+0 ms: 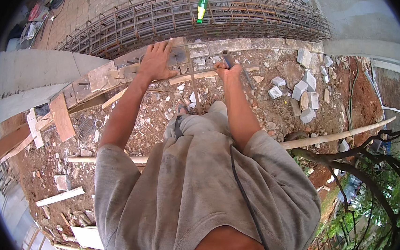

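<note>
My left hand [156, 60] lies with fingers spread on a bench of worn boards [95, 77] with metal pins, beside a thin bent steel rod [192, 63]. My right hand [228, 72] is closed around a dark metal pipe [229, 57] at the bench's near edge, right of my left hand. The rod runs between my two hands; whether my right fingers also grip it, I cannot tell. Beyond the bench lies a long rebar cage [147, 13], with a green and yellow bottle [202, 7] on it.
Broken white blocks [300, 89] and rubble cover the dirt to the right. A long pole [345, 135] crosses there, near tree branches [370, 171]. Concrete walls [27, 76] stand at left and upper right. Loose boards [62, 119] lie at the left.
</note>
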